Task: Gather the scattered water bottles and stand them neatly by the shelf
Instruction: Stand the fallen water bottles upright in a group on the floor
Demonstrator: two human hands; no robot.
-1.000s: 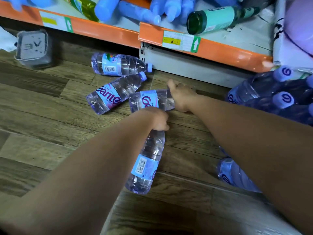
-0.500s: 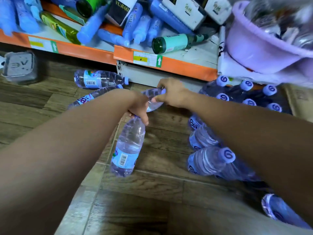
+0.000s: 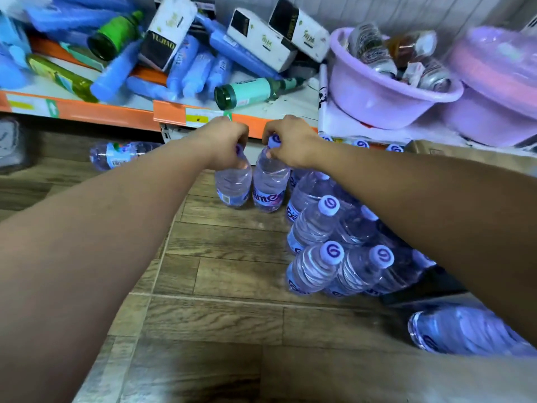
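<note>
Nearest the camera, a stray bottle (image 3: 465,333) lay on its side at the lower right, clear ribbed plastic on the wood-grain plank floor (image 3: 220,315), partly hidden under the right forearm. Just beyond it stood the gathered group (image 3: 331,257), upright bottles packed close, with swirl-printed lilac caps and thin, ridged walls. Further out, both arms reached forward together. The left hand (image 3: 229,146) had its fingers curled over the cap and neck of the left bottle (image 3: 234,184). The right hand (image 3: 290,144) had its fingers clamped round the neck of the right bottle (image 3: 270,189), whose cap showed above the thumb. A second earlier these two had been lying flat on the planks, gripped near their necks. Now they were upright and side by side, almost touching, just left of the gathered group and in front of the shelf (image 3: 116,113). Their bases seemed to be at floor level, though I could not tell whether they were fully set down. Once released, that would put two more in place. Beyond the left forearm a far bottle (image 3: 122,154) lay on its side below the orange shelf edge, so the gathering looked unfinished. On the shelf itself sat a jumble of blue tubes, boxes and a smooth lilac basin (image 3: 386,94).
</note>
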